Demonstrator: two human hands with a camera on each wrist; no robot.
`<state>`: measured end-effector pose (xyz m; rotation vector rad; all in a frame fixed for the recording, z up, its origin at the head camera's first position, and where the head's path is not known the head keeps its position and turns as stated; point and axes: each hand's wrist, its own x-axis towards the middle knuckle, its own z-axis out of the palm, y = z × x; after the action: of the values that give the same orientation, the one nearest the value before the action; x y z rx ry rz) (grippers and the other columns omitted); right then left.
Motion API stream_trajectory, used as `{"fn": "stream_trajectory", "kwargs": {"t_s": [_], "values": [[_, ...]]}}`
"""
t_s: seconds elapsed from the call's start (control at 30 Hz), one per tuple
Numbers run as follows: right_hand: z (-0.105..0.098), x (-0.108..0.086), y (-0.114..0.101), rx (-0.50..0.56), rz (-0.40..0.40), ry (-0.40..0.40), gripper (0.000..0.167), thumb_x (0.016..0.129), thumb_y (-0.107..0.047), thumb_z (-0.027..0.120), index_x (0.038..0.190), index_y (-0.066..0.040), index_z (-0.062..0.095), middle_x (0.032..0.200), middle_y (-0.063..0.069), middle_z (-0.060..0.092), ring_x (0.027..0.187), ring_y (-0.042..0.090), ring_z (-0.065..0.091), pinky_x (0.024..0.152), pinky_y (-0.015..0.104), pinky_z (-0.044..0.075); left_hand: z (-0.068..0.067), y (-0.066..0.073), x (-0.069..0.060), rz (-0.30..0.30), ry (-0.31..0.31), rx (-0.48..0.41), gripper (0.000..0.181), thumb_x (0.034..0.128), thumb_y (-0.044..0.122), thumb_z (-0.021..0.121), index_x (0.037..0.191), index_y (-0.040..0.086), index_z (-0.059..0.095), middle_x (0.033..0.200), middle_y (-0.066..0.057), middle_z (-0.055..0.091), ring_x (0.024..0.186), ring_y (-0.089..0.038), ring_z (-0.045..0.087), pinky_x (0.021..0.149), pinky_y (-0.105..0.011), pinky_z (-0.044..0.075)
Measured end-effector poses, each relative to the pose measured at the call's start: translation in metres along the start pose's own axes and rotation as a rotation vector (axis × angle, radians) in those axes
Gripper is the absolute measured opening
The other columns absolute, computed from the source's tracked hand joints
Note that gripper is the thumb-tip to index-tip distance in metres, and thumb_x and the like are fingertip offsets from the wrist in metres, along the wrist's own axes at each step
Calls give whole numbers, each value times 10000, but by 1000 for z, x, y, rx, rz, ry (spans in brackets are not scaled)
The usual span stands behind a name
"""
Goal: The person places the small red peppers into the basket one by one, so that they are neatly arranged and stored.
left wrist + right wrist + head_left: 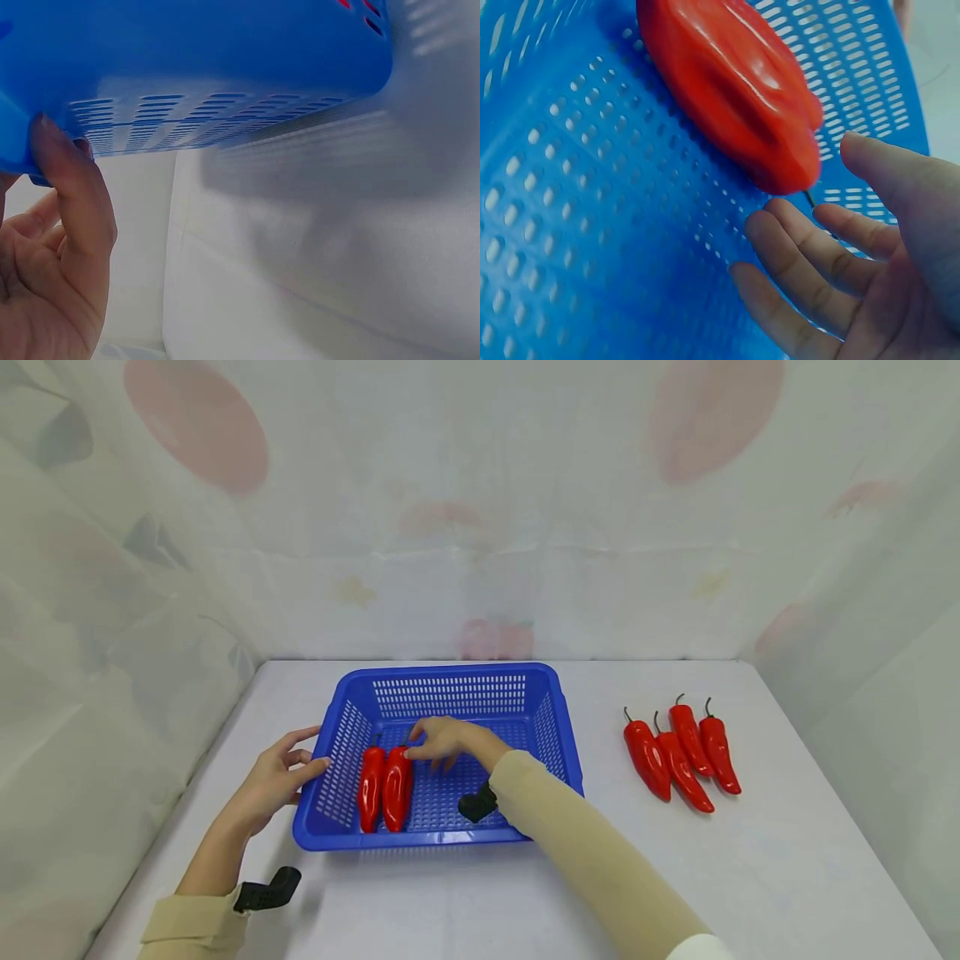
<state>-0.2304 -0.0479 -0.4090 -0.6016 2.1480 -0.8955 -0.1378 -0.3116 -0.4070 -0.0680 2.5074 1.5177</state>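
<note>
A blue plastic basket (450, 838) with slotted walls stands on the white table. My left hand (272, 781) grips its left rim, and in the left wrist view the thumb (67, 161) lies against the blue plastic. Two red chili peppers (371, 789) lie side by side at the basket's left, stems pointing away from me. Inside the basket, my right hand (442, 739) is at the stem end of the right-hand pepper (396, 792). The right wrist view shows its thumb and fingers spread apart beside the red pepper (735, 97), with the thin stem near the fingertips.
Several more red chili peppers (678, 756) lie in a group on the table, right of the basket. The white table (780, 868) ends at a pale patterned curtain (480, 568) behind it. Similar sheeting hangs at both sides.
</note>
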Motion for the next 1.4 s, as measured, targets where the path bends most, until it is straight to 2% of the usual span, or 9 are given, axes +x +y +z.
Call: {"fn": "stream_trajectory", "kwargs": {"t_s": [0.17, 0.33, 0.57, 0.7, 0.97, 1.17, 1.4], "values": [[-10, -9, -1, -59, -64, 38, 452, 910, -252, 573, 1294, -36, 468, 1067, 178, 644, 883, 304, 656, 723, 404, 558, 0, -1, 1, -2, 1, -1, 700, 891, 280, 606, 1451, 115, 220, 972, -228, 534, 722, -247, 667, 626, -400, 569], [-20, -19, -2, -108, -116, 88, 419, 911, -251, 574, 1267, -48, 488, 1051, 160, 649, 882, 317, 641, 732, 396, 553, 0, 0, 0, -3, 1, -1, 709, 886, 286, 612, 1451, 118, 219, 960, -219, 534, 724, -249, 667, 627, -399, 568], [-26, -29, -10, -302, -228, 185, 379, 899, -292, 577, 1228, -109, 530, 1069, 51, 649, 881, 124, 623, 749, 207, 500, -1, 3, 0, 4, -2, -8, 706, 893, 264, 605, 1458, 117, 208, 951, -211, 532, 720, -242, 663, 619, -390, 569], [-29, -37, -15, -357, -274, 225, 359, 899, -311, 575, 1214, -143, 538, 1058, 24, 655, 879, 109, 610, 771, 213, 489, 0, 3, 1, 1, -6, -15, 692, 903, 229, 593, 1461, 112, 201, 963, -219, 527, 724, -243, 660, 617, -389, 570], [-36, -60, -14, -305, -357, 311, 322, 895, -249, 593, 1193, -131, 555, 1040, 32, 655, 901, 150, 624, 781, 205, 506, 2, 3, 5, 8, -10, -11, 691, 901, 229, 595, 1461, 120, 206, 952, -217, 527, 721, -243, 660, 616, -388, 569], [-43, -77, -7, -270, -380, 380, 318, 890, -237, 603, 1187, -131, 557, 1056, 39, 648, 896, 158, 615, 764, 229, 514, 1, 4, 5, 4, -8, -7, 696, 899, 240, 597, 1462, 125, 204, 963, -220, 526, 728, -243, 659, 619, -390, 570], [-51, -100, 0, -210, -405, 476, 353, 892, -242, 602, 1225, -149, 536, 1081, 4, 626, 948, 126, 593, 807, 250, 516, 0, 3, 5, 2, -11, -11, 695, 903, 231, 593, 1464, 125, 197, 962, -216, 522, 732, -245, 658, 622, -394, 569]]}}
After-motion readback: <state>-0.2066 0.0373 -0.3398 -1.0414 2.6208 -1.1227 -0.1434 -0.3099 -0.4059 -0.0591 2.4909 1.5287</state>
